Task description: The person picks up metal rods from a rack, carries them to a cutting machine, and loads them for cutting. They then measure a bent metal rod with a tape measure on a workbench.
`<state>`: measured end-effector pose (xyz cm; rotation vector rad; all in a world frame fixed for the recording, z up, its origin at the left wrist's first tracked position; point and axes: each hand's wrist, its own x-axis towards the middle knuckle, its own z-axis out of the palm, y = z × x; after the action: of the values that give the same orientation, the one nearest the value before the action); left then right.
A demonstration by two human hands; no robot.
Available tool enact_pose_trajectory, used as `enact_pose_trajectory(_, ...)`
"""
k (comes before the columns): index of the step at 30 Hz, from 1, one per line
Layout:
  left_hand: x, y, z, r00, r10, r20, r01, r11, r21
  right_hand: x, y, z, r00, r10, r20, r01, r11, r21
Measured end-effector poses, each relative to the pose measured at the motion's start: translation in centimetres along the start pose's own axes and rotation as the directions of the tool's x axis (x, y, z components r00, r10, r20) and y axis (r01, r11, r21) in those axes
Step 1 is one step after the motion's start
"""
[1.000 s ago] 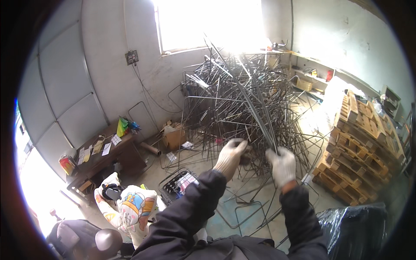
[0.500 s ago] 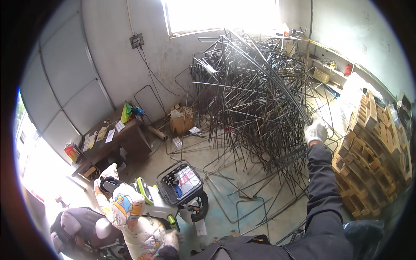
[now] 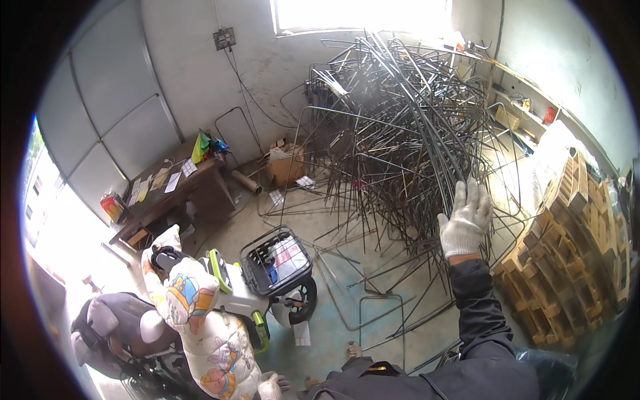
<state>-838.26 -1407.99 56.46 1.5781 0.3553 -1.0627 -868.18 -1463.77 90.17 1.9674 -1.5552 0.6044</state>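
My right hand (image 3: 466,223), in a whitish knit glove, reaches out with fingers spread and nothing in it. It is at the right front side of a big tangled heap of bent metal rods (image 3: 400,140). Long straight rods (image 3: 427,113) slope down across the heap toward its fingertips; whether they touch I cannot tell. Low at the bottom edge, my left hand (image 3: 272,385), also gloved, hangs beside a padded, cartoon-patterned scooter cover (image 3: 227,353). Its fingers show only in part, seemingly loose and apart, with nothing visible in them.
At the left stands a white and green electric scooter (image 3: 243,303) with a black wire basket (image 3: 276,261). A second, dark scooter (image 3: 123,327) is beyond it. Wooden pallets (image 3: 567,260) lean at the right. A dark desk (image 3: 180,193) and a cardboard box (image 3: 285,167) are farther back.
My right hand has come nearer and slightly left, opening from a closed shape by the rods to spread fingers. My left hand has dropped lower. The view has shifted a little.
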Motion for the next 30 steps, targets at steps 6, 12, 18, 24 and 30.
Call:
enact_pose_trajectory(6,-0.4,-7.3,-9.3,0.987,0.093,-0.133,-0.114,0.981,-0.159,-7.9,-6.8,-4.3,0.978,-0.142,-0.153,0.170,0.968,0.184)
enact_pose_trajectory(12,-7.3,-14.5,-18.8,0.947,0.090,-0.308,-0.164,0.960,-0.225,-29.0,-22.2,-7.4,0.871,-0.490,0.006,0.342,0.617,0.709)
enact_pose_trajectory(18,-16.5,-26.2,-34.6,0.837,0.004,-0.547,-0.260,0.882,-0.393,-53.8,-31.1,-3.7,0.362,-0.811,0.459,0.125,0.531,0.838)
enact_pose_trajectory(24,-25.4,-35.4,-48.8,0.597,-0.213,-0.773,-0.236,0.874,-0.424,-69.1,-33.2,-0.9,-0.329,-0.637,0.697,0.539,0.479,0.693)
enact_pose_trajectory(30,-25.1,-40.6,-57.2,0.541,-0.401,-0.739,-0.282,0.742,-0.609,-80.3,-48.5,-9.8,-0.407,-0.633,0.659,0.522,0.431,0.736)
